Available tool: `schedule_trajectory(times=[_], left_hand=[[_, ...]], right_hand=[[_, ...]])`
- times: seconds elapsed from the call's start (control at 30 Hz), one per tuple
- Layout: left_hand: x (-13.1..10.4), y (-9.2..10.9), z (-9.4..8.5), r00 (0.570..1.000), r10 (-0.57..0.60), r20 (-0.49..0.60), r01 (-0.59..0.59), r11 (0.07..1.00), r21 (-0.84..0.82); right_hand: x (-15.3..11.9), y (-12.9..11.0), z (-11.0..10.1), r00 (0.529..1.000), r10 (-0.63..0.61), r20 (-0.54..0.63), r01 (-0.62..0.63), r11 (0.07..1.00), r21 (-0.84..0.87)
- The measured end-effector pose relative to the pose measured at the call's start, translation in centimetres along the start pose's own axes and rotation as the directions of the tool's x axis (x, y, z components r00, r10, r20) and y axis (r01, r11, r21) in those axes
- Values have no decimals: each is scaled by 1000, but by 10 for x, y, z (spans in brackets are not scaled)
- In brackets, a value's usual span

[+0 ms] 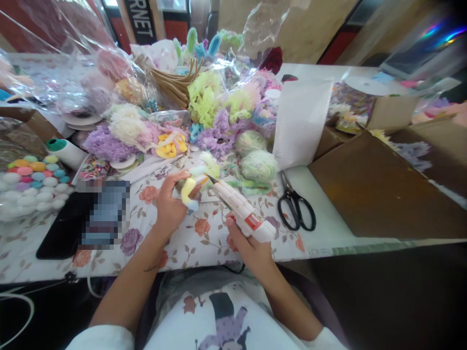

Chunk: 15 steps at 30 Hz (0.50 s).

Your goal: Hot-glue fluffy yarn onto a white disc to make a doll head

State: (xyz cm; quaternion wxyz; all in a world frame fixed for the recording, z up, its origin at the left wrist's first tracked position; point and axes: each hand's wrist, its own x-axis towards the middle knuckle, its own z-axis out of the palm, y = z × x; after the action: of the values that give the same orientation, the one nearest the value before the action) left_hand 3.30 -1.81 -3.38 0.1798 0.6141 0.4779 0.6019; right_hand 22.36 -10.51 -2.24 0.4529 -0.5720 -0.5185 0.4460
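My right hand is wrapped round a white glue gun, whose dark tip points up and to the left. That tip is at or very near a pale yellow and white fuzzy strip, curled like pipe cleaner. The strip is pinched in my left hand, whose fingers are partly hidden behind it. Beyond it lies more pale green fluff; I cannot tell whether it is part of the held piece. Black-handled scissors lie to the right of the glue gun.
Yarn balls, purple ruffled yarn and plastic-wrapped bundles crowd the back of the flowered tablecloth. Two phones, one a black phone, and a bag of pompoms are at left. A cardboard box stands at right.
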Motion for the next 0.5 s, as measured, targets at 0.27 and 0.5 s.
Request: schedule_trajectory(times=[0.27,0.5], left_hand=[[0,2,1,1000,12,17,-12,1000,-1],[1,5,-1,1000,16,7,-16,1000,1]], right_hand=[[4,1,4,1000,-6,-15,6,1000,-3],[2,3,4,999,3,-33,-2,1000,18]])
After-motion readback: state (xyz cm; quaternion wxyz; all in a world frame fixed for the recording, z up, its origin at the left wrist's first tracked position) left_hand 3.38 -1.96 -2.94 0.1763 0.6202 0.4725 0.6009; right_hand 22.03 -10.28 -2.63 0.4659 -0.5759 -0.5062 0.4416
